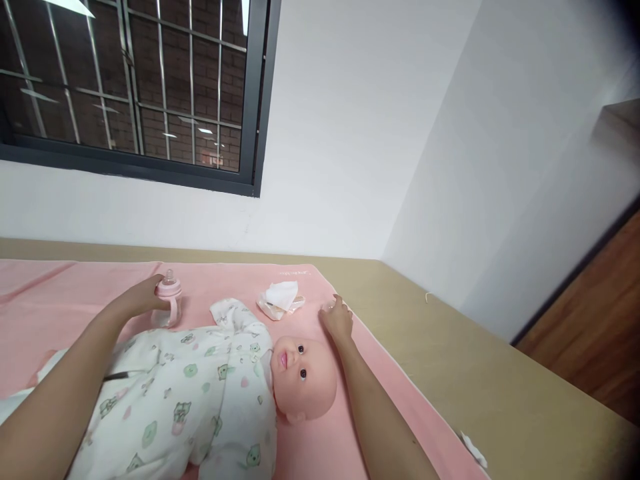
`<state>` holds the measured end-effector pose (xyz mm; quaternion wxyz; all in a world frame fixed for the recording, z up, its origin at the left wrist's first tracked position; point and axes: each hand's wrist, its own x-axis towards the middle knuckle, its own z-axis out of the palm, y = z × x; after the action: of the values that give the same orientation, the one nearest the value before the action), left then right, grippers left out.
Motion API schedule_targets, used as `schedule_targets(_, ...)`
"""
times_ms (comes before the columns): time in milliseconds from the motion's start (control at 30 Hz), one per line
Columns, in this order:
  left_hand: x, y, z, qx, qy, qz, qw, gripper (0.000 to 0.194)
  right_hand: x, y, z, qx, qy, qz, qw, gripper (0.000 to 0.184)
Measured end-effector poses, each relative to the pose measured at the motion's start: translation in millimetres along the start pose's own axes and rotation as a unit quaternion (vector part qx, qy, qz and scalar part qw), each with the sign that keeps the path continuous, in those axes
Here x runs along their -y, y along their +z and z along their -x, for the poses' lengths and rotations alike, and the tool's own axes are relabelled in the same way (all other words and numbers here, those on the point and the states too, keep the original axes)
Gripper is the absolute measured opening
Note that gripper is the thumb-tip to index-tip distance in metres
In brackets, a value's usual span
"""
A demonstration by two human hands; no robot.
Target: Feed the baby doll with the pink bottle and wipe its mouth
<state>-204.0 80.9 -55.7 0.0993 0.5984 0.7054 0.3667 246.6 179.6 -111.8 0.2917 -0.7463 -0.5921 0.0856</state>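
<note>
Two hands on my feed: clock centre taken at the doll's head [315, 383].
Left hand [149, 293]: at 10 o'clock, fingers clamped on the baby bottle.
Baby bottle [169, 300]: 10 o'clock, pink collar and handle, teat pointing up.
Right hand [339, 320]: 1 o'clock, fingers curled by a small clear item [329, 306]; I cannot tell whether they grip it.
Tissue pack [280, 300]: 11 o'clock, between both hands, white sheet on top.
Doll [195, 393]: body towards 9 o'clock, on its back in a printed outfit, on the pink mat [305, 453].
</note>
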Motion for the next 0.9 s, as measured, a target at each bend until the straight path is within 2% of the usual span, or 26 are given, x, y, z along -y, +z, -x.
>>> schedule_targets(133,-9.5,3.4,2.7,0.037,-0.015,-0.029,0.999,0.041,-0.4,-4.2,-1.8,-0.001,0.001,-0.027,1.000,0.061)
schedule_targets(233,-23.6,0.0,5.8,0.012,-0.049,-0.031,0.998,0.053,2.1,-10.9,-7.3,0.000,-0.005,-0.106,0.994,0.062)
schedule_targets(367,-58.7,-11.7,15.3,-0.002,-0.032,-0.038,0.999,0.067,22.4,-33.8,-10.6,0.005,-0.027,-0.236,0.971,0.068)
schedule_targets(433,-81.6,-14.4,24.4,-0.001,-0.012,-0.038,0.999,0.070,40.4,-52.8,-5.0,0.014,-0.053,-0.317,0.947,0.071)
schedule_targets(533,-116.7,-7.8,42.1,0.008,0.040,-0.019,0.999,0.074,71.3,-86.9,16.8,0.067,-0.138,-0.429,0.890,0.059)
schedule_targets(600,-136.5,2.3,53.8,0.013,0.073,0.000,0.997,0.082,90.8,-107.2,39.0,0.105,-0.201,-0.459,0.859,0.057)
schedule_targets(667,-151.2,12.9,63.7,0.014,0.110,0.022,0.994,0.088,107.2,-120.4,63.6,0.112,-0.252,-0.482,0.831,0.058)
schedule_targets(733,-160.2,21.4,71.5,0.010,0.153,0.038,0.987,0.090,119.5,-124.9,86.2,0.109,-0.291,-0.512,0.801,0.060)
schedule_targets(800,-164.5,27.0,77.2,0.009,0.184,0.045,0.982,0.092,127.6,-123.2,103.6,0.107,-0.318,-0.515,0.789,0.059)
schedule_targets(900,-165.9,31.6,82.8,0.006,0.196,0.045,0.979,0.093,133.3,-117.3,118.3,0.097,-0.347,-0.488,0.795,0.056)
